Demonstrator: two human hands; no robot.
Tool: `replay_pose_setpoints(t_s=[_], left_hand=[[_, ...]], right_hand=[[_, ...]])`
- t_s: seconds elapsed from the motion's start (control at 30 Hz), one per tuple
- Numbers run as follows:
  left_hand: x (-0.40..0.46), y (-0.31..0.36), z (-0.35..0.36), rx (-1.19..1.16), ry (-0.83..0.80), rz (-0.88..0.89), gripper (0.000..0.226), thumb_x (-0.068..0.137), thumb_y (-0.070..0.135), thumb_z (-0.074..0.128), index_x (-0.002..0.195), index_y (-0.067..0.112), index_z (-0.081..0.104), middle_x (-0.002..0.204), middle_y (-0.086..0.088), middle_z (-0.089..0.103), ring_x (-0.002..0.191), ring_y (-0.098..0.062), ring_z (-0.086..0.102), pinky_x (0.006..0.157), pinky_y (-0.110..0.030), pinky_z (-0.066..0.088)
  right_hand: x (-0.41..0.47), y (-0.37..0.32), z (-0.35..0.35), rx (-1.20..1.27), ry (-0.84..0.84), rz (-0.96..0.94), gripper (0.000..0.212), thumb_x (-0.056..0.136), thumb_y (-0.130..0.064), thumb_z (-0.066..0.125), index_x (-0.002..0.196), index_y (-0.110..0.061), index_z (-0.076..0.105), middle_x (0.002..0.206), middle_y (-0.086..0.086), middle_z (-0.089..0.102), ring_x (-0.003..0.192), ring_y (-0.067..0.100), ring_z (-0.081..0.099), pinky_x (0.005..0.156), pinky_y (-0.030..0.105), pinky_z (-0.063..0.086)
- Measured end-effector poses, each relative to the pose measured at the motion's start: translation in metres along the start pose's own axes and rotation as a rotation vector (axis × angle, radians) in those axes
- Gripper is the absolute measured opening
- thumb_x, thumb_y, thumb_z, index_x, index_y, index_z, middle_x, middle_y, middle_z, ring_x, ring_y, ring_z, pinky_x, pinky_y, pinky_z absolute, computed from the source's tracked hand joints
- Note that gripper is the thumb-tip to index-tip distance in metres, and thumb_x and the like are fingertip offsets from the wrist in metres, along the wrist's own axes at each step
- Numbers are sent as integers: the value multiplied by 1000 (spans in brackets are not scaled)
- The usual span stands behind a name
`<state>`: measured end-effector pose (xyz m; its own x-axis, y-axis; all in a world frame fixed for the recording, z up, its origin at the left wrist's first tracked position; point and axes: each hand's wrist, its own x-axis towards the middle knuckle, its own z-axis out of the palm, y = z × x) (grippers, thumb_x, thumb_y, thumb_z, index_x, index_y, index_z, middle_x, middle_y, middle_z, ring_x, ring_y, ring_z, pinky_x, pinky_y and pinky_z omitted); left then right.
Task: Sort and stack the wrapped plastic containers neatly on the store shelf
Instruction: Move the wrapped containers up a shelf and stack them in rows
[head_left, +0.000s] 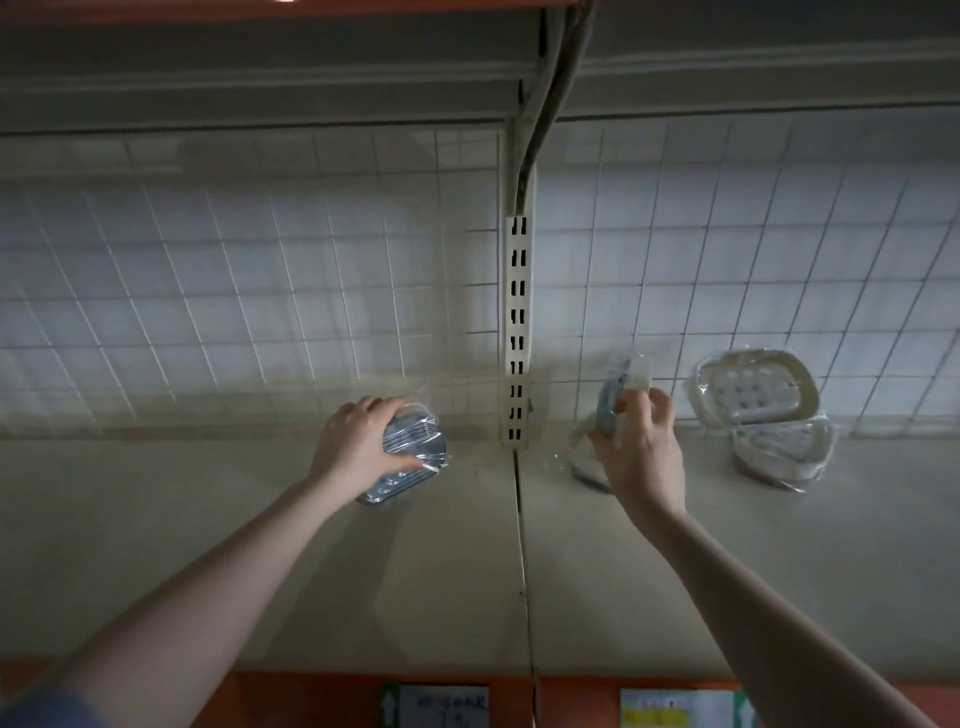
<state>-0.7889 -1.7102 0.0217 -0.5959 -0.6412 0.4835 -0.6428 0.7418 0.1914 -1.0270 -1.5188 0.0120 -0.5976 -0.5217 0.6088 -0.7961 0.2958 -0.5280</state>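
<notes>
Two hands reach onto the pale shelf (260, 545). The left hand (358, 441) curls its fingers and thumb round one blue wrapped container (415, 452), which lies flat on the shelf just beyond and to the right of its palm. The right hand (639, 452) pinches a second blue wrapped container (621, 387) between curled fingers and thumb, holding it upright above the shelf. Just below and left of that hand lies one white wrapped container (584, 457), partly hidden by it. Well to the right of the right hand sit two cream wrapped containers: one (756, 389) leans tilted against the wire grid back (208, 286), resting on the other (784, 452). Between the two hands stands one slotted upright post (518, 332).
</notes>
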Motion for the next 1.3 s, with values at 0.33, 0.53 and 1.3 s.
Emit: replay_pose_setpoints(t_s=[0.33,0.53,1.3], left_hand=[[-9,3,8,-570,-247,-404,76,71,47,79,135,19,49,138,0,51,122,-19,50,102,-33,40],[-22,10,14,-390,-287,-366,52,82,49,68,127,24,58,124,0,63,111,-20,58,90,-27,43],[-54,52,-10,-164,-342,-410,89,59,58,68,140,36,38,136,-4,43,120,-25,48,97,-32,42]], right_hand=[[-13,9,-28,195,81,168,68,80,-19,69,140,-29,39,131,14,37,98,30,50,76,33,41],[-1,21,-31,-96,178,204,67,76,-21,65,137,-8,41,147,18,30,134,36,27,109,48,21],[4,11,-39,-324,4,92,59,72,-49,71,116,-12,54,117,22,47,108,40,43,87,47,37]])
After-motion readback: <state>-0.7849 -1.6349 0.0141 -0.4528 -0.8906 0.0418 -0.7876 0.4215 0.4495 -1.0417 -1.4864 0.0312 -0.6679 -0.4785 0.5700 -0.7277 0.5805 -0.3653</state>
